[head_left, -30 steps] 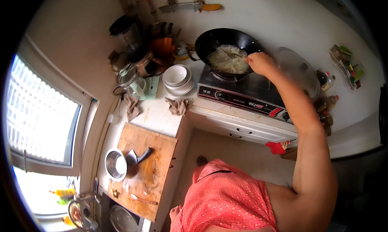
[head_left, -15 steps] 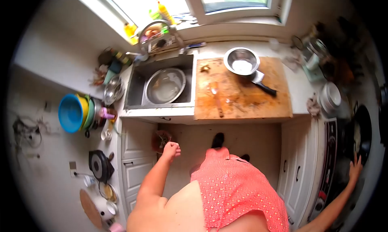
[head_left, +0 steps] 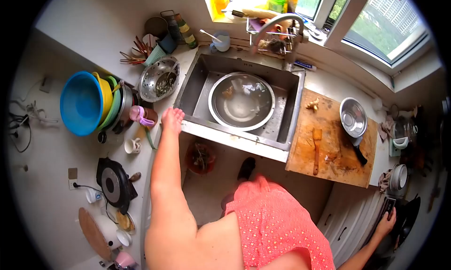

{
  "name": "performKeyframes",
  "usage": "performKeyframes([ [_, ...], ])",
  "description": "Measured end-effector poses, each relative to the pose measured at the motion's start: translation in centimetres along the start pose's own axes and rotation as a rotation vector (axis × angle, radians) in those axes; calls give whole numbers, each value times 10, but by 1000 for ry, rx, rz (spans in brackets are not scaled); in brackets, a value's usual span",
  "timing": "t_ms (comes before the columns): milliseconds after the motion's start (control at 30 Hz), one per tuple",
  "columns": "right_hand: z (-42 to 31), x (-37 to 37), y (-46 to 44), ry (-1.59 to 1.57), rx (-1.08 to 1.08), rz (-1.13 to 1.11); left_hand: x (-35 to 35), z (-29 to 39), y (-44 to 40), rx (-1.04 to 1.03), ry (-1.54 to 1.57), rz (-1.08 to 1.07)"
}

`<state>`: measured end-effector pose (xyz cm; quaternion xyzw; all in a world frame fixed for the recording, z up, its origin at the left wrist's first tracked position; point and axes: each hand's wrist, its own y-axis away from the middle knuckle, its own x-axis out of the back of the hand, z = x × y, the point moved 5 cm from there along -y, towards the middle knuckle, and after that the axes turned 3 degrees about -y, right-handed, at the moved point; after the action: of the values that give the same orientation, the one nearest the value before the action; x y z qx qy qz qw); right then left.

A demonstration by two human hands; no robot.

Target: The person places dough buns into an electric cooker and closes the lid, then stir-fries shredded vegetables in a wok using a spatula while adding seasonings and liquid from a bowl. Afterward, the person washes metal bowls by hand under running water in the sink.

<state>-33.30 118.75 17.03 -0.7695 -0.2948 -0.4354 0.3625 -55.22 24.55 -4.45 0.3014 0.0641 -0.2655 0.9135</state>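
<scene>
- The sink (head_left: pixel 195 98) is just beside the left hand (head_left: pixel 173 120), to its right; the hand is at its near left corner.
- The stove (head_left: pixel 388 206), partly seen, is at the right hand (head_left: pixel 386 223), whose fingers are at its front panel.
- The cutting board (head_left: pixel 300 150) is between the hands, past the sink from the left hand and up and left of the right one.
- The wok (head_left: pixel 409 219), dark and partly seen, is just beyond the right hand.
- The wide steel basin (head_left: pixel 241 102) sits in the sink, to the left hand's right, with clear liquid in it.
- The perforated steel bowl (head_left: pixel 159 79), holding some greens, is just above the left hand.
- The left hand is open, fingers extended, holding nothing; whether it touches the counter I cannot tell.
- The right hand is partly closed, fingers bent; whether it grips anything I cannot tell.
- The small steel bowl (head_left: pixel 353 117) is on the board, above the right hand.
- The pink-lidded jar (head_left: pixel 143 116) is near the left hand, to its left.
</scene>
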Motion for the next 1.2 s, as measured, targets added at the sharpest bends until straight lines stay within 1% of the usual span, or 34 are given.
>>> performKeyframes([
  [33,-24,-2,5,10,-1,0,2,7,-23,12,57,16],
  [67,-47,-5,9,21,60,-53,9,12,-52,24,55,16],
  [100,-69,-6,13,31,121,-108,17,12,-82,91,151,-30],
  [133,-93,-5,18,62,144,-111,16,12,-94,157,249,-75],
  [167,-104,-5,19,74,145,-108,17,7,-103,169,252,-74],
  [233,-127,-9,24,40,217,-157,9,18,-95,68,319,-14],
  [267,-141,-13,28,-19,234,-161,5,21,-89,49,335,-8],
  [300,-157,-15,29,-11,238,-157,3,18,-91,57,341,-7],
  [367,-185,-26,30,-82,161,-259,7,17,-94,-12,301,80],
  [400,-203,-33,30,-94,171,-271,5,16,-91,-11,308,80],
  [433,-217,-40,30,-95,174,-268,4,17,-81,-49,241,90],
  [467,-233,-50,31,-159,226,-294,4,19,-68,-86,169,103],
  [500,-251,-61,31,-226,279,-318,-4,23,-47,-86,171,105],
  [567,-292,-84,28,-227,366,-392,-18,29,-6,-105,58,79],
  [600,-313,-98,27,-253,411,-440,-24,28,10,-143,19,-65],
  [633,-333,-114,25,-276,453,-487,-27,22,24,-74,-42,-35],
  [767,-418,-180,18,-419,685,-658,-56,-4,95,21,-247,-165],
  [800,-433,-200,13,-444,735,-678,-65,-12,111,54,-246,-205],
  [833,-442,-223,6,-363,844,-597,-72,-24,123,89,-270,-214],
  [900,-475,-262,-11,-390,973,-527,-80,-54,135,153,-266,-286],
  [933,-488,-282,-21,-338,1027,-446,-87,-64,145,177,-253,-294],
  [967,-501,-299,-32,-280,1038,-428,-91,-74,150,182,-260,-312],
  [1000,-514,-312,-40,-199,1080,-344,-97,-80,157,189,-253,-315],
  [1033,-519,-328,-53,-207,1084,-355,-104,-86,163,192,-245,-312],
  [1100,-529,-362,-69,93,1125,-256,-114,-92,171,201,-243,-349],
  [1167,-527,-394,-81,341,1024,-576,-118,-98,171,181,-256,-365],
  [1200,-527,-388,-78,197,1012,-479,-120,-98,172,177,-266,-360],
])
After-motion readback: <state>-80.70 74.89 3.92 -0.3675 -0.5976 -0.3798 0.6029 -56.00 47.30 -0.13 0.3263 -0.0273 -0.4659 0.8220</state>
